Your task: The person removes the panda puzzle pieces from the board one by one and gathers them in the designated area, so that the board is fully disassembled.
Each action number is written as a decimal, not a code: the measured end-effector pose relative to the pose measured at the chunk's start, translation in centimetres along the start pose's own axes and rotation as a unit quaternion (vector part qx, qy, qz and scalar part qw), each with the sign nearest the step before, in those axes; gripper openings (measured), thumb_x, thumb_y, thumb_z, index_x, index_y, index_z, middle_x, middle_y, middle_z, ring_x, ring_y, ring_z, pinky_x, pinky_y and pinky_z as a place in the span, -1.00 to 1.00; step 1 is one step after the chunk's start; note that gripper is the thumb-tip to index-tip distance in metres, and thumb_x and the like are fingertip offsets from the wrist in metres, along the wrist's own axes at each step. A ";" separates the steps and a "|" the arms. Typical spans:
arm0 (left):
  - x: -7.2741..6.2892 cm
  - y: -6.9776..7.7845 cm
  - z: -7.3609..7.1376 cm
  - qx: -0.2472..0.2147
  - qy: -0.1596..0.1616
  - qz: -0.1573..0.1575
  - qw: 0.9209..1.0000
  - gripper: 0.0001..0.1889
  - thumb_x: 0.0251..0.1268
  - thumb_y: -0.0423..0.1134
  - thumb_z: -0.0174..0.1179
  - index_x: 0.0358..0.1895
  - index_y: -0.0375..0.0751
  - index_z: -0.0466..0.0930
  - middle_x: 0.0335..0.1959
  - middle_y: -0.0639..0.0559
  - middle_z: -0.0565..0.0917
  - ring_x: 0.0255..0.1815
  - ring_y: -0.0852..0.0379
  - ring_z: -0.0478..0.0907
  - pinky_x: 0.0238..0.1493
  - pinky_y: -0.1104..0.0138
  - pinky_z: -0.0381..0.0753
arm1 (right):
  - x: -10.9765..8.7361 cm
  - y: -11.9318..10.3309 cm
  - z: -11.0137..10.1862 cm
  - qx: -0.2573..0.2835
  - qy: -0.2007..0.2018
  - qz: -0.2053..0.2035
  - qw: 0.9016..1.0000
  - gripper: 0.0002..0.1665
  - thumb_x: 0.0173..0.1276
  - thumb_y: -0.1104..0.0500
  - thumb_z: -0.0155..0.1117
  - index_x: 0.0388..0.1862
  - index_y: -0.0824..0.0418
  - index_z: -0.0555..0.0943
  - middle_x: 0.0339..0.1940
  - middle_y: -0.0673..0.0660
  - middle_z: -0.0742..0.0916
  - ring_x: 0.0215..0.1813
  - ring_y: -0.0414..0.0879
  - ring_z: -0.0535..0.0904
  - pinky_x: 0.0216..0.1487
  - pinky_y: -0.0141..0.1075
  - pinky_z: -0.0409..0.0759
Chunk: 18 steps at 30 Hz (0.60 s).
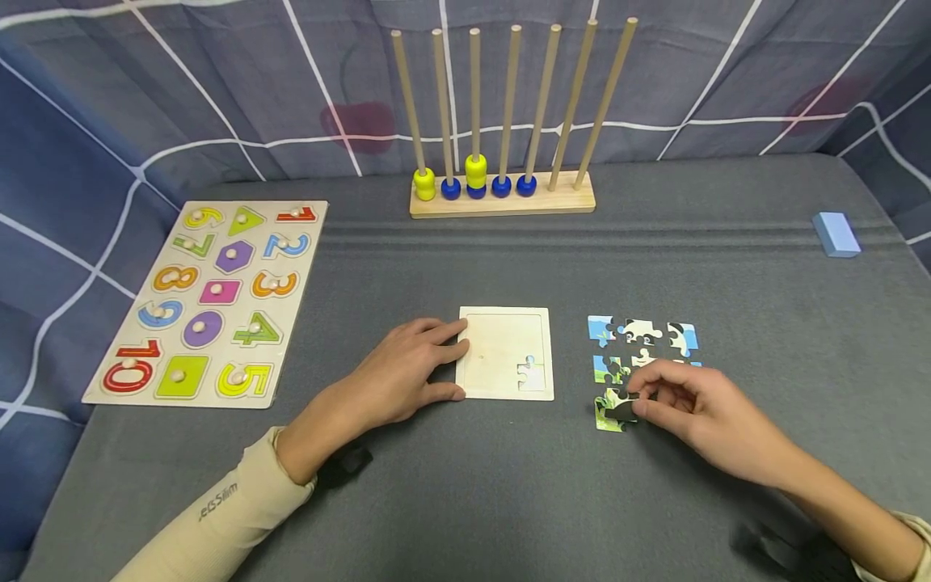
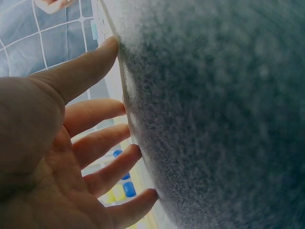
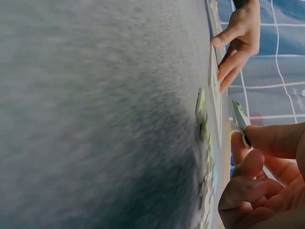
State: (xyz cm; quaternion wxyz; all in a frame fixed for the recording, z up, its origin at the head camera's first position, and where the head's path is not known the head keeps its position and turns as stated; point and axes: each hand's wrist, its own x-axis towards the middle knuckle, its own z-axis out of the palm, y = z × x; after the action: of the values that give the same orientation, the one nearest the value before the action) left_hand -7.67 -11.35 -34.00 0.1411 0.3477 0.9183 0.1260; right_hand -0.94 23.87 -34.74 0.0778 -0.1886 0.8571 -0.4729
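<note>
My left hand (image 1: 403, 368) rests at the left edge of a square wooden puzzle frame (image 1: 502, 339), thumb and fingertips on its rim. One jigsaw piece (image 1: 535, 377) with a pale face lies in the frame's lower right part. Between thumb and forefinger, my right hand (image 1: 698, 412) pinches a jigsaw piece (image 3: 239, 114) above the table, to the right of the frame. Loose panda jigsaw pieces (image 1: 641, 331) lie in rough rows beside and under that hand, which hides some of them. In the left wrist view, the fingers (image 2: 102, 112) are spread and fairly straight.
A wooden number and shape board (image 1: 301, 279) lies on the left of the grey table. At the back stands a peg rack (image 1: 502, 207) with blue and yellow beads and tall rods. A light blue block (image 1: 836, 234) sits at the far right. Gridded cloth hangs behind.
</note>
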 end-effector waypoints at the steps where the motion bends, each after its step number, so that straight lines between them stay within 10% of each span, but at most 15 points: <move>1: 0.0 0.0 0.0 -0.001 -0.001 -0.002 1.000 -0.34 0.20 0.07 0.37 0.31 -0.18 0.53 0.44 -0.12 0.35 0.36 -0.17 0.33 0.32 -0.11 0.29 | -0.3 0.2 -0.1 0.002 0.000 0.001 1.000 -0.68 0.26 0.45 0.35 -0.21 0.03 0.65 -0.61 -0.07 0.55 -0.58 -0.22 0.41 -0.58 -0.33 0.34; 18: 0.0 0.0 0.0 0.003 -0.002 -0.004 1.000 -0.35 0.21 0.07 0.37 0.32 -0.17 0.53 0.45 -0.11 0.35 0.36 -0.16 0.33 0.33 -0.11 0.28 | -2.4 2.3 -0.8 -0.026 0.000 -0.007 1.000 -0.60 0.22 0.54 0.31 -0.20 0.05 0.63 -0.42 -0.07 0.65 -0.56 -0.26 0.44 -0.57 -0.38 0.36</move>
State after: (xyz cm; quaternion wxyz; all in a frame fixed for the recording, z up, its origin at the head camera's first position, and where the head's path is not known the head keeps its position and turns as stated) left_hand -7.66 -11.34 -33.96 0.1423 0.3448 0.9197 0.1223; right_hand 0.45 26.57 -36.35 0.0692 -0.1967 0.8678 -0.4510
